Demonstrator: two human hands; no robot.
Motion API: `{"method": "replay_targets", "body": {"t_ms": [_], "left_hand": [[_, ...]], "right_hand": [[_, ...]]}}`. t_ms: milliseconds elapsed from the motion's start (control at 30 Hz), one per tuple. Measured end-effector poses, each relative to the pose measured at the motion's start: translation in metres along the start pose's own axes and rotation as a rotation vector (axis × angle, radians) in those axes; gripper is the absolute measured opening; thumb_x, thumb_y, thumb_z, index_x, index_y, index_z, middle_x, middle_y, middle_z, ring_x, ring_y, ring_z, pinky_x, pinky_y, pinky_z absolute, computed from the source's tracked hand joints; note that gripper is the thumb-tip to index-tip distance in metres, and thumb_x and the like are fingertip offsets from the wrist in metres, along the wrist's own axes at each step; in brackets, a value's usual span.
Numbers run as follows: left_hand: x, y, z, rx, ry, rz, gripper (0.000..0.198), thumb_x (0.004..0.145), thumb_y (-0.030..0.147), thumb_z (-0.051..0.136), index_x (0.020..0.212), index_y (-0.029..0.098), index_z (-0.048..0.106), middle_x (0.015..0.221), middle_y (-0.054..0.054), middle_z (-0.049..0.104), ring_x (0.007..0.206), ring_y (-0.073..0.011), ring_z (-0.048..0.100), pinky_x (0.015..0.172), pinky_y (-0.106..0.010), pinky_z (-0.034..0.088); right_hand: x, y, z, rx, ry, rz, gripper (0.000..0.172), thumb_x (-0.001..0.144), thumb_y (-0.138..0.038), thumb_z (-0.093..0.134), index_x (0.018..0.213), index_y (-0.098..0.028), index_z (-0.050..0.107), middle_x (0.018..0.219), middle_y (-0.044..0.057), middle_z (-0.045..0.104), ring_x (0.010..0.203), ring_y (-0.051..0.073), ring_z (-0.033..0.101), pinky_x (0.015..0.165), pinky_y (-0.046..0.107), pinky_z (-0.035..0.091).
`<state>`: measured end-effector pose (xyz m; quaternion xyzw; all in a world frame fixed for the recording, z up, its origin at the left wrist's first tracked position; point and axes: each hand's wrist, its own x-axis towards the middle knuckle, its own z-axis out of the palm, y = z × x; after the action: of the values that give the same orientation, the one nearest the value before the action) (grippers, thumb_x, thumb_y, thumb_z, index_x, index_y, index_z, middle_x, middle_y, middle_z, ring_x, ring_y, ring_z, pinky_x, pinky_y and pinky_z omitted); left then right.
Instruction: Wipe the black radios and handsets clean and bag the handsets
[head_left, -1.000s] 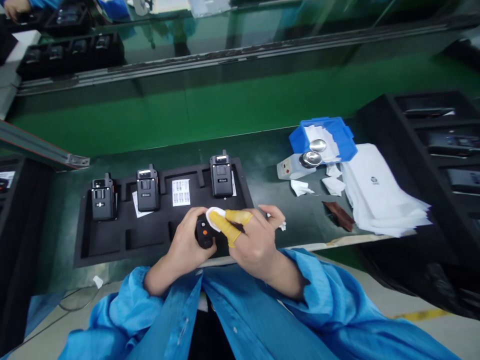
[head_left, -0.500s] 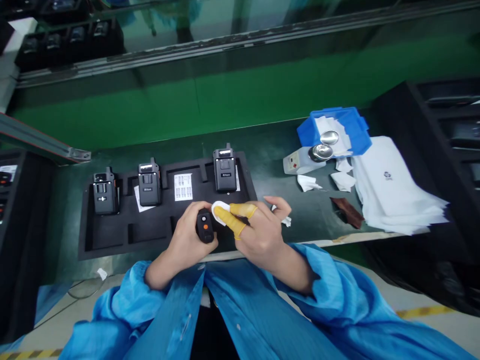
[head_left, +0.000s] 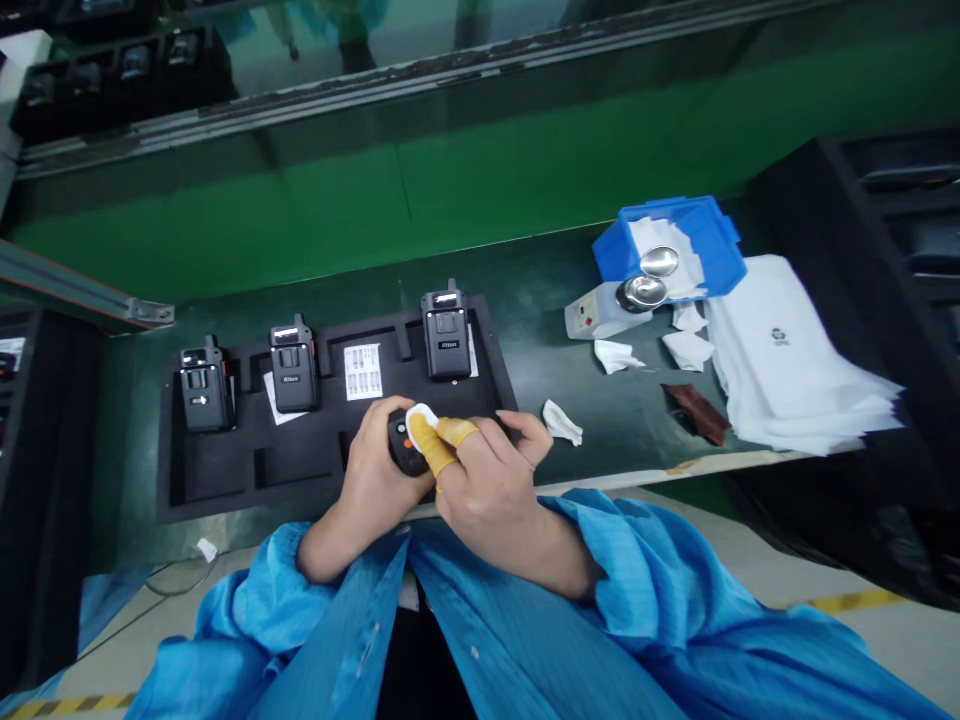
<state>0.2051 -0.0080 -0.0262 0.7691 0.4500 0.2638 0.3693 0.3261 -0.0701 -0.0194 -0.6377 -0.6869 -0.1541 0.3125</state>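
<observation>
My left hand (head_left: 379,470) is wrapped round a small black handheld radio (head_left: 407,455) with an orange button on its visible side. Yellow finger cots cover two fingers of my right hand (head_left: 484,475), which presses a white cloth pad (head_left: 421,412) against the radio's upper end. Part of the radio is hidden by the pad and fingers. Beyond my hands lies a black foam tray (head_left: 300,460) bearing a left radio (head_left: 206,388), a middle radio (head_left: 294,368) and a right radio (head_left: 446,335). A printed label sheet (head_left: 364,372) lies in the tray between the middle and right ones.
On the right stand a blue bin (head_left: 611,250) with white cloths, a plastic bottle (head_left: 592,313) and a metal-lidded container (head_left: 641,293). Crumpled wipes (head_left: 562,423), a brown cloth (head_left: 697,413) and stacked white sheets (head_left: 795,370) lie nearby. Black foam trays (head_left: 900,230) flank the bench.
My right hand has moved left and brought the white pad from beside the radio's top onto it. The radio has tilted slightly in my left hand. A crumpled wipe on the bench is now uncovered.
</observation>
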Motion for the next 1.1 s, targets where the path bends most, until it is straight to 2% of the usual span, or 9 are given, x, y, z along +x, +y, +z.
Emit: {"method": "replay_targets", "body": {"t_ms": [100, 167, 233, 333, 567, 733, 867, 967, 1100], "left_hand": [[0.000, -0.002, -0.001, 0.025, 0.007, -0.014, 0.042, 0.059, 0.017, 0.064, 0.097, 0.023, 0.049, 0.094, -0.001, 0.062, 0.086, -0.0185, 0.062, 0.079, -0.035, 0.052], [0.000, -0.003, -0.002, 0.028, 0.002, -0.008, 0.041, 0.059, 0.016, 0.063, 0.097, 0.023, 0.048, 0.092, 0.000, 0.062, 0.086, -0.0187, 0.062, 0.078, -0.035, 0.052], [0.000, -0.004, -0.003, 0.008, -0.010, 0.005, 0.041, 0.060, 0.017, 0.062, 0.097, 0.023, 0.048, 0.092, -0.001, 0.062, 0.086, -0.0189, 0.062, 0.077, -0.034, 0.052], [-0.001, -0.006, -0.004, -0.055, -0.038, 0.038, 0.042, 0.061, 0.018, 0.062, 0.101, 0.022, 0.048, 0.095, -0.002, 0.061, 0.088, -0.0195, 0.062, 0.077, -0.035, 0.052], [-0.007, -0.007, 0.003, -0.057, -0.015, 0.118, 0.042, 0.062, 0.017, 0.060, 0.102, 0.022, 0.050, 0.098, -0.004, 0.060, 0.092, -0.0191, 0.061, 0.082, -0.036, 0.051], [-0.002, -0.003, 0.000, -0.005, 0.026, -0.047, 0.044, 0.059, 0.018, 0.063, 0.101, 0.022, 0.049, 0.096, -0.002, 0.062, 0.089, -0.0193, 0.062, 0.081, -0.036, 0.051], [0.025, 0.001, -0.010, 0.097, 0.081, -0.165, 0.055, 0.061, 0.023, 0.067, 0.113, 0.020, 0.046, 0.096, -0.003, 0.065, 0.089, -0.0211, 0.064, 0.085, -0.037, 0.050], [0.058, 0.007, -0.015, 0.256, 0.113, -0.225, 0.070, 0.067, 0.036, 0.070, 0.127, 0.017, 0.039, 0.108, -0.011, 0.063, 0.100, -0.0271, 0.063, 0.085, -0.038, 0.049], [0.106, 0.001, -0.018, 0.611, 0.038, -0.340, 0.070, 0.076, 0.049, 0.063, 0.130, 0.013, 0.037, 0.116, -0.019, 0.056, 0.094, -0.0309, 0.065, 0.075, -0.037, 0.051]], "right_hand": [[0.000, 0.008, -0.001, -0.004, -0.041, 0.027, 0.026, 0.081, -0.005, 0.045, 0.072, -0.018, 0.067, 0.070, 0.001, 0.059, 0.072, 0.013, 0.048, 0.085, 0.036, 0.028], [0.002, 0.012, 0.000, 0.006, -0.006, 0.031, 0.027, 0.081, -0.006, 0.046, 0.066, -0.019, 0.065, 0.072, 0.001, 0.061, 0.072, 0.012, 0.048, 0.084, 0.036, 0.028], [0.006, 0.013, 0.001, 0.045, 0.038, 0.001, 0.027, 0.081, -0.007, 0.048, 0.066, -0.020, 0.066, 0.076, 0.001, 0.062, 0.075, 0.012, 0.049, 0.085, 0.036, 0.029], [0.011, 0.008, 0.003, 0.125, 0.043, -0.083, 0.027, 0.084, -0.008, 0.048, 0.079, -0.022, 0.069, 0.076, -0.001, 0.063, 0.079, 0.012, 0.051, 0.088, 0.036, 0.029], [0.001, 0.002, -0.003, 0.137, 0.027, -0.107, 0.032, 0.087, -0.008, 0.041, 0.073, -0.021, 0.067, 0.072, -0.001, 0.062, 0.075, 0.011, 0.051, 0.088, 0.037, 0.028], [-0.009, 0.019, -0.004, 0.084, 0.026, -0.031, 0.026, 0.079, -0.004, 0.047, 0.069, -0.020, 0.065, 0.073, 0.000, 0.063, 0.072, 0.012, 0.050, 0.084, 0.036, 0.029], [-0.017, 0.040, -0.005, 0.078, 0.024, 0.001, 0.023, 0.072, -0.003, 0.048, 0.061, -0.020, 0.059, 0.074, 0.000, 0.060, 0.068, 0.012, 0.048, 0.080, 0.036, 0.029], [-0.026, 0.052, -0.004, 0.123, 0.057, 0.000, 0.022, 0.068, -0.004, 0.049, 0.054, -0.020, 0.052, 0.067, 0.000, 0.053, 0.065, 0.013, 0.045, 0.077, 0.037, 0.029], [-0.034, 0.062, 0.008, 0.196, 0.102, -0.111, 0.025, 0.068, -0.006, 0.049, 0.048, -0.021, 0.045, 0.058, 0.000, 0.040, 0.057, 0.014, 0.038, 0.065, 0.035, 0.028]]}}
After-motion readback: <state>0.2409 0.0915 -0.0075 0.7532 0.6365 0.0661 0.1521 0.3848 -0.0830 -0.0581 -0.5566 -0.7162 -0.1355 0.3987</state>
